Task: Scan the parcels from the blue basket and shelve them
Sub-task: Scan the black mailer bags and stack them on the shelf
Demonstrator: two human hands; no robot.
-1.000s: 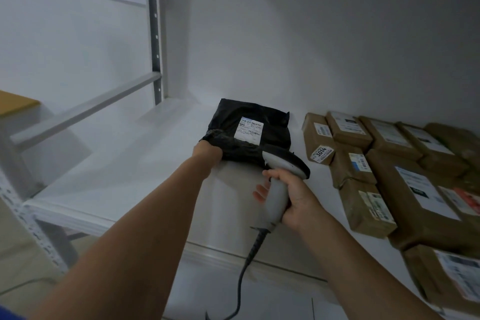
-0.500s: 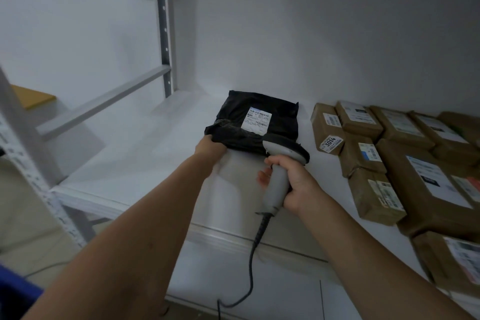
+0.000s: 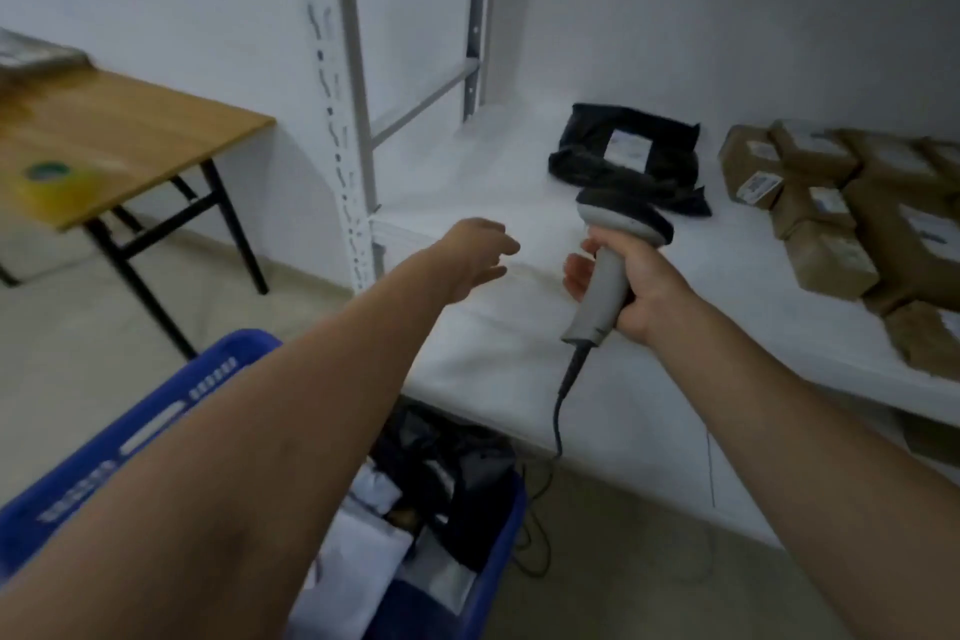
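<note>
The right hand (image 3: pixel 641 294) grips the barcode scanner (image 3: pixel 602 286), the left hand (image 3: pixel 475 250) hangs slack and empty over the shelf (image 3: pixel 519 353) edge, whose lip may snag the dangling cable (image 3: pixel 561 405).

My left arm is stretched forward, bare, with the left hand (image 3: pixel 475 252) hanging in the air, fingers loosely curled and holding nothing. My right arm reaches out beside it. The right hand (image 3: pixel 641 288) is wrapped round the handle of a grey pistol-shaped plastic barcode scanner (image 3: pixel 597 299), fingertips showing on the handle's left side. The two hands are near each other but not touching.
</note>
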